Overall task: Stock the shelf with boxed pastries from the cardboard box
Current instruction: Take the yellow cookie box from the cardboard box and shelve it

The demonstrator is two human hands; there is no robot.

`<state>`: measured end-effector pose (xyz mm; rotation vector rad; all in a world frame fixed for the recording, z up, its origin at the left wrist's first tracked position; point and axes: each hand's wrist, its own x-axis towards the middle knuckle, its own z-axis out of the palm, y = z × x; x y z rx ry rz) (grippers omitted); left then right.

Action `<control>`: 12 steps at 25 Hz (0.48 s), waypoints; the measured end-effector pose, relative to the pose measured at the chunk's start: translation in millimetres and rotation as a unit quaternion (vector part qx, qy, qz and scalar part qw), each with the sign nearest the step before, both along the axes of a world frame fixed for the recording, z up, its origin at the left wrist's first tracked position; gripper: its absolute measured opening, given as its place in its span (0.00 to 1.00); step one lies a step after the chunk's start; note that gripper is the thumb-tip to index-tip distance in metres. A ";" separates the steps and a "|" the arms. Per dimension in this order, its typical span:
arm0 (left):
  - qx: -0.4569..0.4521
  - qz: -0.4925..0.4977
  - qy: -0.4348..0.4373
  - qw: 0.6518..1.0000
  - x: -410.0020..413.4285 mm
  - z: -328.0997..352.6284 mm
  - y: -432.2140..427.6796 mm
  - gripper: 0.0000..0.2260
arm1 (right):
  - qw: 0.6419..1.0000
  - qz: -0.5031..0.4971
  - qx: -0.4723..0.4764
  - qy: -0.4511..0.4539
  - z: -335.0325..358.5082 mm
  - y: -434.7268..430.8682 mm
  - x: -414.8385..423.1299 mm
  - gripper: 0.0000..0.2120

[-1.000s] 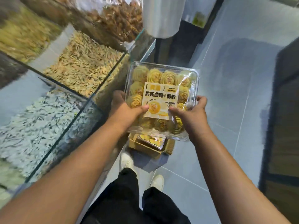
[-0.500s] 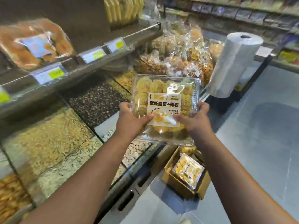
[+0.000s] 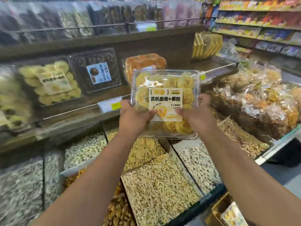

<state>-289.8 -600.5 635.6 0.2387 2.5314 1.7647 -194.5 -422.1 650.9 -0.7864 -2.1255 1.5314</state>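
I hold a clear plastic pastry box (image 3: pixel 164 88) of yellow swirl cookies with a cream label, raised in front of the middle shelf (image 3: pixel 78 111). My left hand (image 3: pixel 132 119) grips its lower left side and my right hand (image 3: pixel 197 114) grips its lower right side, thumbs on the lid. On the shelf lean a matching yellow cookie box (image 3: pixel 48 83), a dark pastry box (image 3: pixel 96 70) and an orange pastry box (image 3: pixel 143 61) just behind the held one. The cardboard box (image 3: pixel 216 212) shows at the bottom right corner with another pastry box (image 3: pixel 232 215) inside.
Glass-covered bins of seeds and nuts (image 3: pixel 156 180) lie below my arms. Bagged snacks (image 3: pixel 260 101) pile up at the right. Yellow price tags (image 3: pixel 110 104) line the shelf edge. Upper shelves with bagged goods (image 3: pixel 81 15) run along the top, and packaged goods (image 3: pixel 260 18) fill the far right.
I have lifted the pastry box from low above the floor box up to shelf height, and my view has swung up from the floor to the shelves.
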 end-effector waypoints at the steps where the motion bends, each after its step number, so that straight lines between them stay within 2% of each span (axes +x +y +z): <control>1: 0.001 0.020 0.007 1.000 -10.4 5.5 -14.7 0.35 | 1.000 0.014 0.003 0.005 5.5 -11.7 -16.3 0.34; 9: -0.036 0.197 0.036 0.979 -77.0 40.6 -120.3 0.36 | 0.984 0.170 0.007 0.058 30.2 -101.2 -150.8 0.41; 12: -0.060 0.247 0.041 0.966 -100.5 49.1 -156.3 0.34 | 0.974 0.222 0.006 0.054 36.1 -137.6 -193.0 0.40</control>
